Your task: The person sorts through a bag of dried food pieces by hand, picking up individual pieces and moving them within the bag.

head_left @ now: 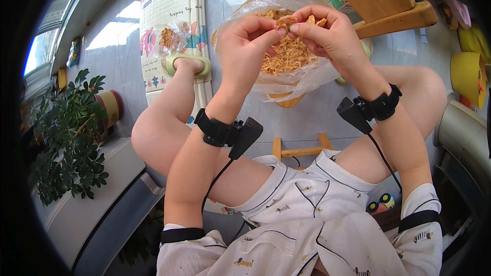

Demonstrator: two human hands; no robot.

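You're just pinching some orange-brown bits [284, 21] with both your left hand [251, 46] and right hand [331, 35], upper middle of the frame, over a clear plastic bag [273, 85] of shreds [289, 60].

Can count one left hand [249, 51] and one right hand [332, 33], together two. Can see also two black wrist straps [217, 132], two black armbands [181, 235], two green sandals [203, 66] (the second mostly hidden), two plastic bags [279, 87], one patterned mat [171, 7], one large yellow bucket [464, 76], at least one potted plant [69, 128]. Cannot count the food pieces [289, 61]: too many and overlapping.
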